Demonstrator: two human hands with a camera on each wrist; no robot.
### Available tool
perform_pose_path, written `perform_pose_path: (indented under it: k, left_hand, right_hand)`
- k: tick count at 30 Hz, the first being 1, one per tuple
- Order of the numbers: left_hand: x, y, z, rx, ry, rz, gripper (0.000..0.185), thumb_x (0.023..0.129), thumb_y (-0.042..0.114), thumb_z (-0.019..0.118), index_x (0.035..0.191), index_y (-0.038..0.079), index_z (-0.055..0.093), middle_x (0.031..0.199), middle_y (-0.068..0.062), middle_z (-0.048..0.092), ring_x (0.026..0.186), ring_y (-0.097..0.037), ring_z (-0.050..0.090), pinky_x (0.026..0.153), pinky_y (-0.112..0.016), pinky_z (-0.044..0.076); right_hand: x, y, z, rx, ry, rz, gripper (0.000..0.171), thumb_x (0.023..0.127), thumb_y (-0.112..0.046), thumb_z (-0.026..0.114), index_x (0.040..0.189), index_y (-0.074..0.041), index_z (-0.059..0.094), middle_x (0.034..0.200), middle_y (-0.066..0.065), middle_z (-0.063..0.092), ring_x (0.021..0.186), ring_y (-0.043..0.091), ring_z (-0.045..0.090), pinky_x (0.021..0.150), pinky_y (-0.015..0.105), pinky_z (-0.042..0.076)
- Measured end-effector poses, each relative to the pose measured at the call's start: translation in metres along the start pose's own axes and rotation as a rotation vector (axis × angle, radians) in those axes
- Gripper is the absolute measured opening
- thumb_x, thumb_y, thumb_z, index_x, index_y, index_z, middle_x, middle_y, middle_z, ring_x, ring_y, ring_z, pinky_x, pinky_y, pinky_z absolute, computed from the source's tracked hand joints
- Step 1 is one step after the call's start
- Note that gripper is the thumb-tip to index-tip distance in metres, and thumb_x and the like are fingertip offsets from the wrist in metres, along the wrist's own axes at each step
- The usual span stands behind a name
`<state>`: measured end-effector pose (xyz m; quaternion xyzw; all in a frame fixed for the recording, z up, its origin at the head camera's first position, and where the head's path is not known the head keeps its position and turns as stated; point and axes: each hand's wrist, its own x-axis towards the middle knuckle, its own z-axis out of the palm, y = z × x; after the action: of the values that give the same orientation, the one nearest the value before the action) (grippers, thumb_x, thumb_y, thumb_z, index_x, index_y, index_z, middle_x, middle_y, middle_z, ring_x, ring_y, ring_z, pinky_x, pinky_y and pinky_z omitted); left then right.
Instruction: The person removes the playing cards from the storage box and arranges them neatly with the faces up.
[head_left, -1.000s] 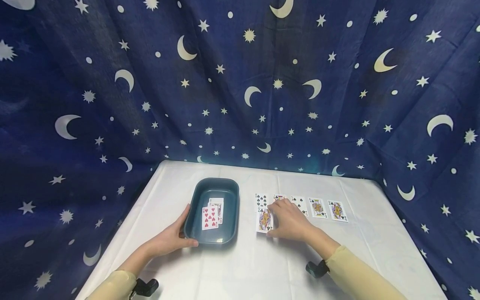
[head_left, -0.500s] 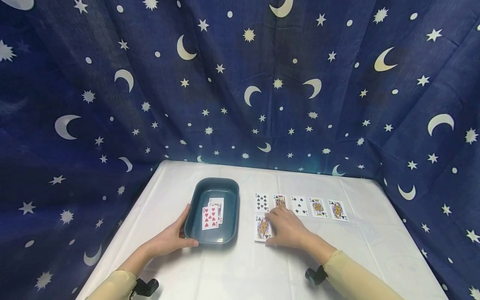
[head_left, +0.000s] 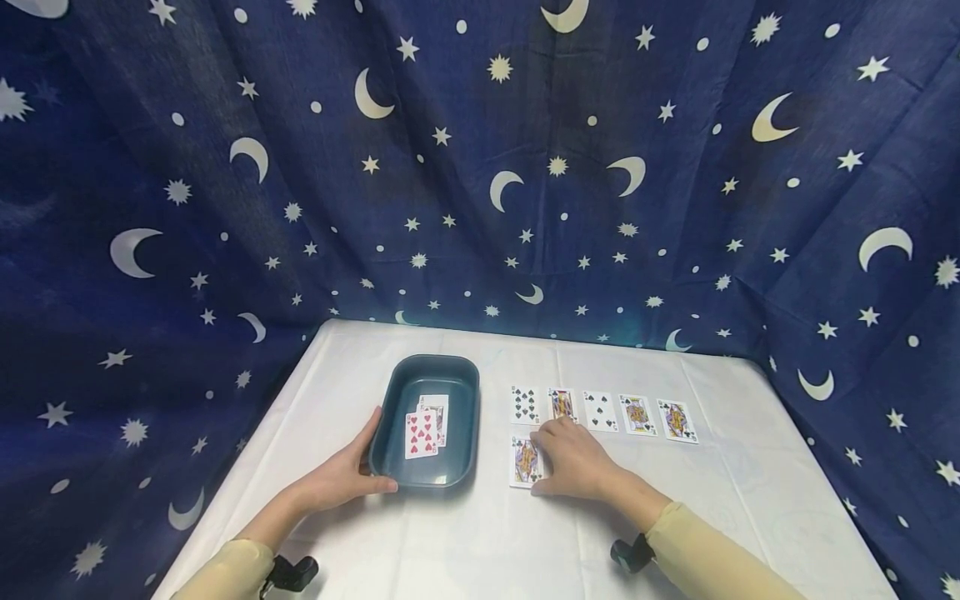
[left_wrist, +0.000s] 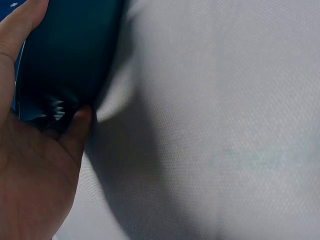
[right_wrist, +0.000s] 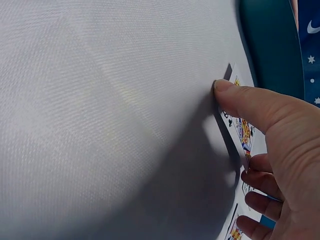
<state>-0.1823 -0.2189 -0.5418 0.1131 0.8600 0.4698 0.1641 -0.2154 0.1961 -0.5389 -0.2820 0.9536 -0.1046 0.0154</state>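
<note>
My left hand point(head_left: 341, 471) grips the near left corner of a dark teal tray point(head_left: 457, 454), thumb at the front and fingers along the left side. In the tray lie a heart number card point(head_left: 420, 435) and, partly under it, a face card point(head_left: 442, 408). My right hand point(head_left: 577, 458) holds a queen of clubs point(head_left: 523, 464) by its right side, thumb at the near corner and fingers at the far one. In the right wrist view the thumb presses the edge of this queen card point(right_wrist: 243, 132), which is tilted and close to the white cloth.
Just beyond the held card runs a row of face-up cards: a spade number card point(head_left: 524, 405), a face card point(head_left: 560, 402), another spade number card point(head_left: 600, 412) and two more face cards, the last at the right point(head_left: 677, 422). A starry blue curtain point(head_left: 480, 208) surrounds the white-covered table point(head_left: 480, 550).
My right hand has come toward me and slightly left with the queen, away from the row, then nearly stopped. My left hand and the tray have stayed put.
</note>
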Motion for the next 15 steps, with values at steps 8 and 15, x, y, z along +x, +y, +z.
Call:
perform_pose_path:
  k: [8,15]
  left_hand:
    - [0.0007,-0.003,-0.0001,-0.018,-0.009,0.013,0.13,0.08,0.033,0.09,0.166,0.019,-0.006,0.171,-0.014,-0.004,0.154,-0.04,0.014,0.118,-0.052,0.032]
    - [-0.0001,-0.0013,-0.0003,-0.008,-0.002,0.003,0.129,0.079,0.033,0.09,0.166,0.021,-0.005,0.171,-0.014,-0.002,0.154,-0.039,0.011,0.118,-0.053,0.03]
  right_hand:
    - [0.0014,0.0022,0.0034,0.004,0.004,-0.003,0.086,0.067,-0.056,0.088,0.132,-0.004,0.066,0.127,0.008,0.063,0.121,0.029,0.054,0.106,0.048,0.045]
    - [0.0036,0.0027,0.0028,0.026,-0.009,0.015,0.086,0.067,-0.056,0.089,0.133,-0.005,0.066,0.128,0.007,0.062,0.12,0.028,0.055,0.105,0.048,0.046]
